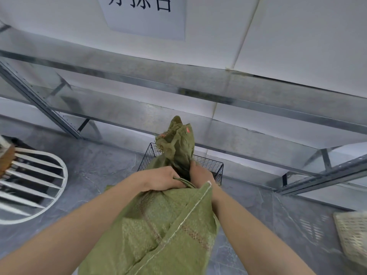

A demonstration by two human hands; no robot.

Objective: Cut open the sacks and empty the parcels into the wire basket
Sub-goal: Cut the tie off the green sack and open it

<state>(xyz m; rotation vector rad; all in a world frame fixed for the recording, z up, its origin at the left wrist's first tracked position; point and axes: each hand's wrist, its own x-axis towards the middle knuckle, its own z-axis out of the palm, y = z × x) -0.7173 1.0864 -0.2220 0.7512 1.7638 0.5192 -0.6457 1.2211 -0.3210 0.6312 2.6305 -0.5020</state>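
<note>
A green woven sack (158,225) fills the lower middle of the view, its bunched neck pointing away from me and its frayed end standing up above my hands. My left hand (160,178) grips the gathered neck from the left. My right hand (200,173) grips the same neck from the right, partly hidden by the fabric. Just beyond the hands stands the black wire basket (210,165) on the floor, mostly covered by the sack's neck. No parcels show; the sack's contents are hidden.
A galvanised metal shelving rack (178,90) runs along the white wall behind the basket. A white slatted chair back (39,175) is at the left. A woven wicker basket (353,235) sits at the right edge. The floor is grey tile.
</note>
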